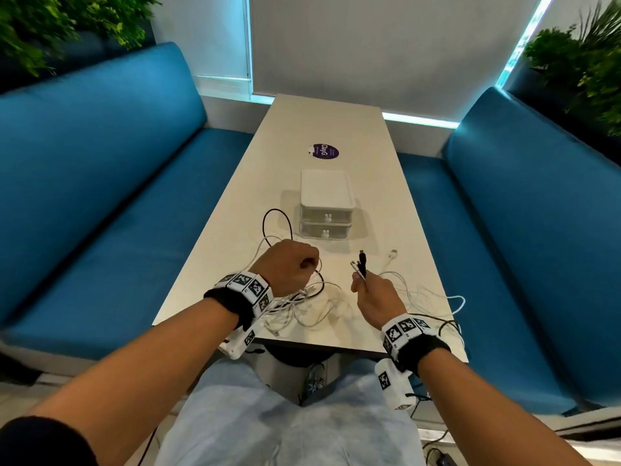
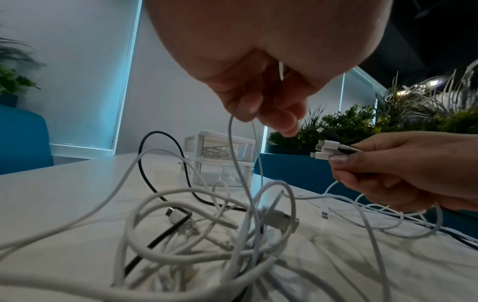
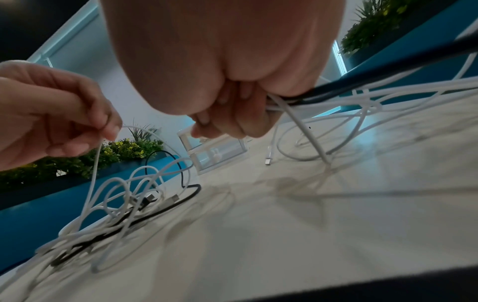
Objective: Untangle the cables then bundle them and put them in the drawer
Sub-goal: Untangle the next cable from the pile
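A pale, smooth rectangular table (image 1: 235,210) with a faint matte grain is seen between two blue padded benches (image 1: 100,203). A loose tangle of cables (image 1: 295,304), mostly thin round white cords with one black cord (image 1: 276,216) arching up out of it, is spread over the near end of the table, under and beside the left hand (image 1: 289,265). The left hand is held above the tangle with its fingers curled, and a single white cable (image 2: 234,163) is pinched between thumb and fingertips (image 2: 282,122), hanging down in a narrow loop into the heap. The right hand (image 1: 373,297) is closed around a small bunch of cable ends (image 1: 360,269), white plugs and one black, which stick out past the fingers; their cords trail off to the right across the table. One white plug (image 1: 393,253) lies alone on the table beyond that hand.

A small drawer unit (image 1: 326,206) of clear and white plastic, square-cornered with a flat lid, stands further back, well apart from the tangle. Two stacked drawers with small white knobs are shown shut. Through the clear wall something pale can be made out in the upper drawer, but what it is cannot be told. Behind it lies a round purple sticker (image 1: 323,151). Several plugs inside the heap are blurred, and the cords at the right edge run off the table out of sight.
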The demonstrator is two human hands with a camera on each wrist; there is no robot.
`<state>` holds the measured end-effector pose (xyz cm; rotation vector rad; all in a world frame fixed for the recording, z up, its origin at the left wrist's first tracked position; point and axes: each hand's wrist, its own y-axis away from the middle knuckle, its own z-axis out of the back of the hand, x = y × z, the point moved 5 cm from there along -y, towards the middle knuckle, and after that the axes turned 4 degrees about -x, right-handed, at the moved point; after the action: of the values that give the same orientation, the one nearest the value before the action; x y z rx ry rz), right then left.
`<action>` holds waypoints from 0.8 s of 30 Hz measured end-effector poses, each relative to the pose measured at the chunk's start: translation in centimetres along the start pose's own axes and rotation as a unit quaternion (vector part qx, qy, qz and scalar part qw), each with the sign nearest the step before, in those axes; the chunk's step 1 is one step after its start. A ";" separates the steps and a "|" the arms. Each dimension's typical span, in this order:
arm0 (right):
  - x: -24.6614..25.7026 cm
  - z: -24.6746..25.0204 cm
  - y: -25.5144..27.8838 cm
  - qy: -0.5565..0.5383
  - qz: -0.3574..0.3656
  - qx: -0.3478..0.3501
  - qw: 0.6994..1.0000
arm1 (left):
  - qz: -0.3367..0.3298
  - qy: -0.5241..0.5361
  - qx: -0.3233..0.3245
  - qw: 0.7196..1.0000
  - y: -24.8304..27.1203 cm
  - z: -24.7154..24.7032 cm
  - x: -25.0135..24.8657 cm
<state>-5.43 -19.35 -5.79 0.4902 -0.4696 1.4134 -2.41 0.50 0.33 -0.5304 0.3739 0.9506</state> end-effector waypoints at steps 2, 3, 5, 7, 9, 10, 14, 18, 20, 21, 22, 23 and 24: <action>0.6 0.1 0.2 -0.007 0.009 -0.007 1.000 | 0.007 -0.053 0.054 0.997 0.6 -0.3 0.3; 1.1 0.0 0.3 -0.009 0.022 -0.007 1.000 | 0.012 -0.067 0.092 0.993 1.0 -0.6 0.6; 2.4 -0.5 0.5 -0.006 0.058 0.002 0.998 | 0.021 -0.085 0.178 0.980 2.0 -1.4 1.2; 3.5 -1.5 0.7 0.010 0.084 0.027 0.996 | 0.002 -0.145 0.238 0.961 3.1 -1.9 1.8; 4.1 -2.2 1.0 0.024 0.093 0.045 0.994 | -0.018 -0.203 0.250 0.947 3.8 -2.2 2.6; 4.0 -2.3 1.0 0.024 0.091 0.045 0.995 | -0.013 -0.206 0.246 0.947 4.0 -2.3 3.0; 3.9 -2.3 1.0 0.008 0.073 0.023 0.997 | 0.046 -0.088 0.193 0.976 4.4 -2.5 4.0; 4.0 -2.3 0.8 0.032 0.061 0.027 0.997 | 0.058 -0.054 0.121 0.990 4.0 -3.2 4.7; 3.9 -2.5 0.8 0.050 0.069 0.029 0.996 | 0.067 -0.047 0.115 0.990 3.8 -3.6 4.9; 3.8 -2.7 0.8 0.059 0.072 0.033 0.995 | 0.068 -0.047 0.130 0.988 3.7 -3.8 4.9; 3.6 -3.0 0.8 0.068 0.074 0.036 0.994 | 0.064 -0.054 0.150 0.985 3.8 -3.9 4.8; 3.5 -3.2 0.8 0.075 0.075 0.041 0.993 | 0.056 -0.066 0.166 0.982 3.7 -4.0 4.7; 3.4 -3.5 0.7 0.077 0.076 0.044 0.993 | 0.050 -0.077 0.174 0.980 3.7 -4.1 4.7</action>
<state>-5.73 -14.46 -6.61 0.4183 -0.3255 1.6102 -3.37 2.98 -6.38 -0.1189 0.4195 0.9888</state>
